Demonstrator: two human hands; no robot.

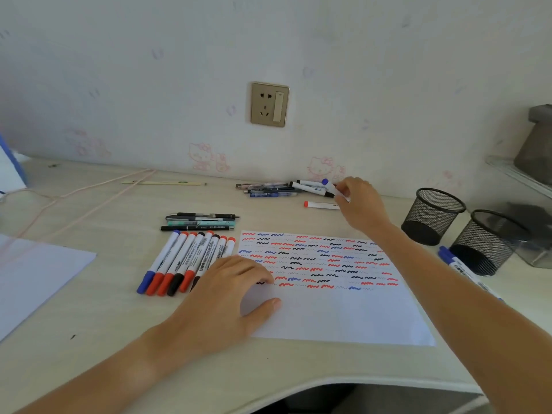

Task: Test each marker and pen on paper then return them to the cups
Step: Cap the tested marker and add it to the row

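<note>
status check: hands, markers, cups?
Right hand pinching blue-capped marker from far pile. Left hand flat, pressing test paper. Both mesh cups look empty. Path clear.

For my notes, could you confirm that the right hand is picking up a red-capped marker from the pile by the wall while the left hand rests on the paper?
Not quite: in the head view the marker held by the right hand has a blue cap, not red. The rest holds: it is at the pile by the wall, and the left hand rests on the paper.
</note>
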